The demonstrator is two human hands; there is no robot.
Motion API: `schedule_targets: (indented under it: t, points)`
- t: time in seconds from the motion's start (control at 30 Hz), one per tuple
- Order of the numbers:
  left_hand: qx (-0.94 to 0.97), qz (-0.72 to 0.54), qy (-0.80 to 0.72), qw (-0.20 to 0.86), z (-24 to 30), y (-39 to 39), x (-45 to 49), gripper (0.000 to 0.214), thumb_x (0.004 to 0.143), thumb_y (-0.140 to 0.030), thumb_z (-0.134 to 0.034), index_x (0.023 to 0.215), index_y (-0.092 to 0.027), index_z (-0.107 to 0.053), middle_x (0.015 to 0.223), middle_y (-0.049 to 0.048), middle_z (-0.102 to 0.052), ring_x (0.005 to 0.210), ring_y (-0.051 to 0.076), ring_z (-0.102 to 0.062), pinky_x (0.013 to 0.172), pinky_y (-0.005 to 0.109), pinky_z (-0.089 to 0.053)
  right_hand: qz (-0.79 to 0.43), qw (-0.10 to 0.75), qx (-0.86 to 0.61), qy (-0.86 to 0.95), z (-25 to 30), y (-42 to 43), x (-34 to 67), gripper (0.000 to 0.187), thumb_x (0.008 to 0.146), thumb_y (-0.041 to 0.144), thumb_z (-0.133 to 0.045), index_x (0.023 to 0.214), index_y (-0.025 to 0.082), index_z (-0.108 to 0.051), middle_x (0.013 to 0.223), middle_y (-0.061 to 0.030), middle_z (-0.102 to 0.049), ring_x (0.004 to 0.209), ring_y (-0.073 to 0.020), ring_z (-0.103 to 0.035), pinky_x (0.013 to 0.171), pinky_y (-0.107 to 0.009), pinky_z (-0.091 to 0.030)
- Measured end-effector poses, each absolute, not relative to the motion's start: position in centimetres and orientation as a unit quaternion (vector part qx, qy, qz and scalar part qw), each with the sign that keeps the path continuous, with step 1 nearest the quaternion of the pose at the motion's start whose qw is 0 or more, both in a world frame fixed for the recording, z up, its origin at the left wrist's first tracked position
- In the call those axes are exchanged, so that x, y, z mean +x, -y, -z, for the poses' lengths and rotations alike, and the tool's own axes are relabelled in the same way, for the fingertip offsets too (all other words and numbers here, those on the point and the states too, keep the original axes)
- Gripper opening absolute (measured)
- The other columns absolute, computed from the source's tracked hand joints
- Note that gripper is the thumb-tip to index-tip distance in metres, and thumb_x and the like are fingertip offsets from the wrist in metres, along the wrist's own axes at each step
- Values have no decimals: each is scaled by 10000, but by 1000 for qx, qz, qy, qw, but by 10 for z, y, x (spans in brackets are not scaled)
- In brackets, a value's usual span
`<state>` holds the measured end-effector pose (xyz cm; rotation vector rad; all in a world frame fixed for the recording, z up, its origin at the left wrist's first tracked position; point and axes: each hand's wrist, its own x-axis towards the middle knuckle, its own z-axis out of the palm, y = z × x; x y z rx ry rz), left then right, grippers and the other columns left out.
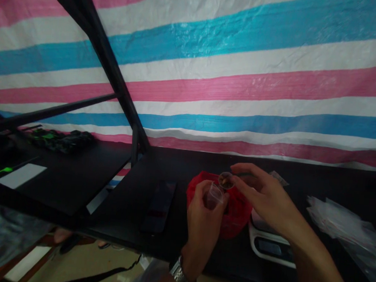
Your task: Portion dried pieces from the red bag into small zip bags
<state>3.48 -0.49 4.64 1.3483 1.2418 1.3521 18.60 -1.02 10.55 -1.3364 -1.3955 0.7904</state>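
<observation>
My left hand [203,217], with a metal watch on its wrist, is closed around a small clear plastic bag [215,193] whose mouth stands apart. Just beyond it, my right hand [261,191] grips a small clear cup [226,181] between thumb and fingers. Small brown pieces lie in the cup; their kind is too small to tell. Both hands are over a red plastic bag [236,219], whose contents are mostly hidden. Beneath my right forearm a white digital scale [269,246] is partly covered.
A dark phone [159,207] lies left of the red bag. Several clear plastic bags [346,225] are piled at the right. A black metal frame [115,75] rises at the left, before a striped plastic sheet [243,84]. Another person's grey clothing [3,240] shows at lower left.
</observation>
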Motion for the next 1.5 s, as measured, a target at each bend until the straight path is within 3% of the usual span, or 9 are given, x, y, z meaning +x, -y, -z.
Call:
schedule_targets:
  t: [0.17, 0.33, 0.5, 0.67, 0.77, 0.87, 1.0, 1.27, 1.5]
  points:
    - [564, -515, -508, 399, -38, 2, 42, 362, 885, -274, -749, 1234, -244, -660, 1178, 75, -769, 1042, 262, -736, 926, 417, -560, -175, 473, -574, 645, -112, 17, 177, 270, 872, 248, -734, 1141, 269, -749, 1147, -65, -760, 1009, -237, -743, 989, -418, -600]
    - [574, -524, -488, 398, -33, -1, 42, 381, 901, -245, -713, 1271, -232, -627, 1221, 93, -756, 1091, 263, -726, 958, 418, -548, -146, 450, -535, 700, -110, 19, 169, 282, 910, 157, -691, 1150, 294, -748, 1188, -55, -733, 1082, -230, -729, 1022, -400, -590]
    - [555, -545, -460, 428, -34, -1, 45, 370, 921, -244, -700, 1277, -237, -598, 1210, 76, -752, 1013, 221, -745, 878, 357, -576, -139, 456, -519, 709, -114, 23, 167, 269, 917, 176, -700, 1151, 302, -742, 1157, -42, -753, 1064, -232, -735, 1004, -399, -601]
    - [524, -587, -462, 409, -43, 3, 39, 343, 949, -363, -712, 1237, -219, -594, 1103, 66, -726, 947, 199, -714, 836, 327, -572, -95, 514, -552, 650, -113, 18, 173, 266, 916, 281, -742, 1181, 275, -722, 1173, -66, -765, 1027, -250, -735, 976, -419, -605]
    - [476, -656, -460, 364, -48, 9, 26, 360, 950, -421, -715, 1210, -218, -571, 1010, 25, -684, 871, 160, -681, 804, 289, -560, -123, 474, -577, 654, -96, 6, 175, 279, 911, 233, -740, 1189, 242, -728, 1161, -76, -762, 1028, -245, -736, 972, -400, -588]
    - [420, -690, -487, 331, -49, 19, 13, 413, 934, -523, -729, 1162, -217, -570, 919, -8, -641, 775, 134, -643, 724, 256, -540, -164, 347, -615, 689, -75, -6, 172, 288, 918, 146, -707, 1191, 229, -744, 1177, -84, -748, 1058, -248, -738, 989, -390, -555]
    - [383, -638, -545, 387, -39, 37, 4, 573, 883, -674, -735, 1181, -214, -567, 940, 10, -656, 788, 145, -649, 706, 266, -547, -157, 243, -672, 682, -60, -14, 164, 300, 969, 140, -647, 1256, 190, -721, 1273, -130, -710, 1128, -295, -722, 999, -418, -525]
    - [323, -581, -533, 523, -20, 59, 13, 757, 812, -826, -701, 1248, -221, -571, 1109, 63, -689, 1000, 180, -678, 862, 297, -576, -218, 246, -636, 698, -62, -10, 157, 291, 933, 153, -706, 1217, 212, -736, 1275, -99, -762, 1182, -275, -712, 1054, -412, -497]
    - [299, -627, -496, 521, -18, 46, 18, 690, 810, -782, -747, 1187, -227, -587, 979, 23, -678, 915, 169, -674, 825, 293, -581, -300, 266, -581, 708, -65, -4, 153, 295, 895, 135, -697, 1163, 243, -758, 1194, -42, -809, 1080, -237, -749, 961, -362, -534]
